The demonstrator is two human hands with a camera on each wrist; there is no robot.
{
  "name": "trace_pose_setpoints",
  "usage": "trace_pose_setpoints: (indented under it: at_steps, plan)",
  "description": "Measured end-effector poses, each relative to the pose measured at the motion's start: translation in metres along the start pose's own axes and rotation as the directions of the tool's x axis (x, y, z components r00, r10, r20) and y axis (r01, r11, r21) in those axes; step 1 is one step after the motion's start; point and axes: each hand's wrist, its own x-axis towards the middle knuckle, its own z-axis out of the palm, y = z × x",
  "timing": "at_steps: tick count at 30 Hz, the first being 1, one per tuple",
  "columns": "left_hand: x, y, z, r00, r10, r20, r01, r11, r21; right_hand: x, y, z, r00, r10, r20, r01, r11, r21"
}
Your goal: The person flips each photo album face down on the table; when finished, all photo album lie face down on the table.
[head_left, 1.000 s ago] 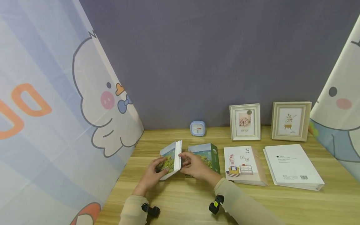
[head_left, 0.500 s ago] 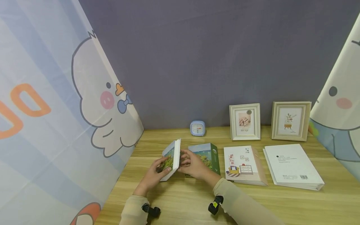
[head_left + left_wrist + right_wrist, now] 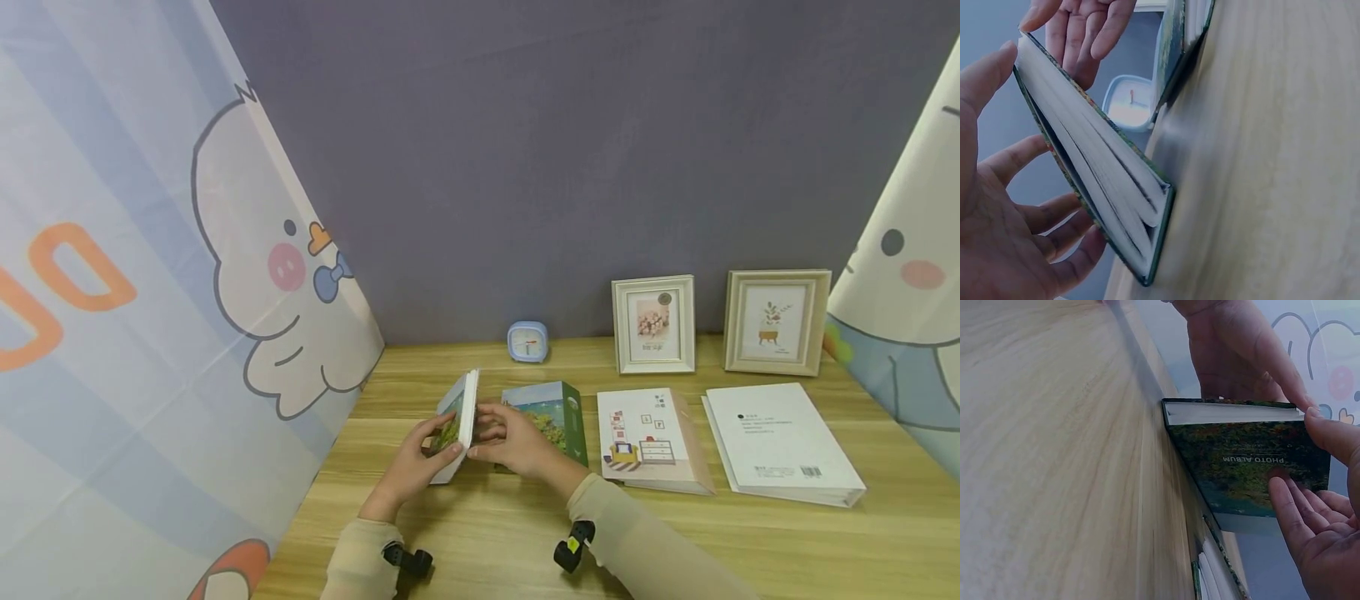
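Note:
A photo album with a seaside picture on its cover stands tilted on its spine, page edges upward. My left hand holds it from the left, fingers along one cover and thumb at the page edges. From the other side my right hand grips it, fingers on the dark green cover lettered PHOTO ALBUM and thumb at the upper edge. In the left wrist view the pages are slightly fanned between the covers. A similar green album lies right behind my right hand, partly hidden by it.
A white album with a furniture drawing and a plain white binder lie to the right. Along the back stand a blue clock and two picture frames. A cartoon-printed curtain borders the table's left side.
The photo album has turned more upright, its top edge shifting slightly. My right fingers have moved from the page edges onto the far cover, and my left hand has come slightly right.

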Motion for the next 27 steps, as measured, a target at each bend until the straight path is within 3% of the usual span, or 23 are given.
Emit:
trace_pose_setpoints:
  at_steps: [10, 15, 21, 27]
  plan:
    - [-0.002, 0.014, -0.002, 1.0, -0.007, 0.011, 0.007, 1.0, 0.007, 0.0, -0.003, 0.001, 0.999, -0.032, -0.008, 0.032, 0.999, -0.008]
    - [-0.002, 0.02, -0.004, 1.0, 0.019, 0.019, -0.019, 1.0, -0.011, 0.001, -0.003, 0.004, 0.999, -0.041, -0.013, 0.04, 0.998, -0.046]
    - [-0.004, 0.025, -0.004, 0.998, 0.059, -0.006, -0.059, 0.998, -0.021, 0.002, -0.002, 0.008, 0.999, -0.039, 0.004, 0.039, 0.997, -0.068]
    - [-0.006, 0.026, -0.004, 0.999, 0.033, -0.027, -0.034, 0.999, -0.038, 0.002, -0.002, 0.012, 0.998, -0.041, 0.04, 0.044, 0.997, -0.061]
